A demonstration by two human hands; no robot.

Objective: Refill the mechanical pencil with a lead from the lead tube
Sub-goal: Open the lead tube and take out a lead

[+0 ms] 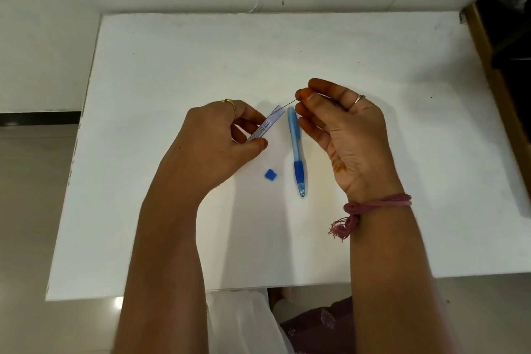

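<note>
**Blue pencil on the bench, lead half out of its tube**

Blue and translucent, the mechanical pencil [296,152] lies near the middle of the white bench [172,52], tip toward the near edge, touched by neither hand. The left hand [218,141] holds the lead tube [265,125] between curled fingers [253,118] and thumb, its open end tilted up toward the far right corner. A thin lead [288,104] runs from that opening to the right hand [342,123], whose thumb and forefinger pinch its far end above the pencil's top. A small blue cap [270,174] rests on the bench just left of the pencil's grip.
</note>
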